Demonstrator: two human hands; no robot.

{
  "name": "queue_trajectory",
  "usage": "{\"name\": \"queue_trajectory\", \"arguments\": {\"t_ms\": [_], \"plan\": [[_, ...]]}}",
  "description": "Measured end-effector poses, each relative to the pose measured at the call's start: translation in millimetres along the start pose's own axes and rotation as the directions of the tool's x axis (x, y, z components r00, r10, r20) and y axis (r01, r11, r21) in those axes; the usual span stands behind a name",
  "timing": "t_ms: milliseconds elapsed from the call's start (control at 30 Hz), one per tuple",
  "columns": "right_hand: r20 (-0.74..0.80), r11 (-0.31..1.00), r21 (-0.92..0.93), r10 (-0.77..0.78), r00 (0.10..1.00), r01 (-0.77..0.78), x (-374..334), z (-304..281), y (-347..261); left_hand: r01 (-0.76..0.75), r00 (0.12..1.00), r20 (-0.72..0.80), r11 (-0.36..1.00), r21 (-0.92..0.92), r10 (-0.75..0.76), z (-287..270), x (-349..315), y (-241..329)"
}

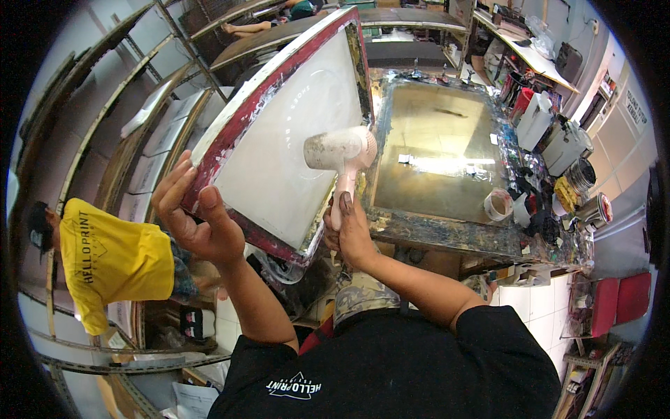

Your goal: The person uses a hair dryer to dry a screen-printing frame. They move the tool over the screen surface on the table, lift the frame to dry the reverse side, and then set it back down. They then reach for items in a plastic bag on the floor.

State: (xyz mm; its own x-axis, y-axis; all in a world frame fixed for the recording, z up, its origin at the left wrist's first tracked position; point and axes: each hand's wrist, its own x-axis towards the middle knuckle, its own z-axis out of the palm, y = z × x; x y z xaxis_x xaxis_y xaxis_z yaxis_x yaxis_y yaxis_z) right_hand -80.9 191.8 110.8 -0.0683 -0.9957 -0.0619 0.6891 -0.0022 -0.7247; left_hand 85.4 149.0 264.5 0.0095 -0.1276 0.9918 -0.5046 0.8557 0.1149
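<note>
A pale pink hair dryer (pixel 340 155), smudged with stains, is in my right hand (pixel 351 230), whose fingers wrap round its handle. Its barrel points left across the white mesh of a screen printing frame (pixel 269 167). The frame stands tilted up, with dark red tape along its borders and faint lettering in the mesh. My left hand (pixel 199 213) is at the frame's lower left corner, fingers stretched and thumb apart. Whether it touches the frame I cannot tell. To the right lies a printing table (pixel 440 133) with a shiny yellowish board.
A plastic cup (pixel 497 204) sits on the table's right edge. Beyond are paint-stained tubs and cans (pixel 579 174). A person in a yellow shirt (pixel 115 248) bends by metal shelves (pixel 105 119) on the left. A red chair (pixel 618 307) stands at the right.
</note>
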Motion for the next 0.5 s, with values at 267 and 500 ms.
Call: {"name": "queue_trajectory", "arguments": {"t_ms": [267, 500], "plan": [[0.083, 0.987, -0.028, -0.158, 0.984, 0.161, 1, 13, -17, 0.009, 1.000, -0.006, 1.000, -0.001, -0.009, 1, -1, 1], [0.167, 0.996, 0.033, -0.086, 0.982, 0.082, -20, 5, 19, 0.028, 1.000, -0.003, 1.000, 0.012, -0.028, 0, -1, 3]]}}
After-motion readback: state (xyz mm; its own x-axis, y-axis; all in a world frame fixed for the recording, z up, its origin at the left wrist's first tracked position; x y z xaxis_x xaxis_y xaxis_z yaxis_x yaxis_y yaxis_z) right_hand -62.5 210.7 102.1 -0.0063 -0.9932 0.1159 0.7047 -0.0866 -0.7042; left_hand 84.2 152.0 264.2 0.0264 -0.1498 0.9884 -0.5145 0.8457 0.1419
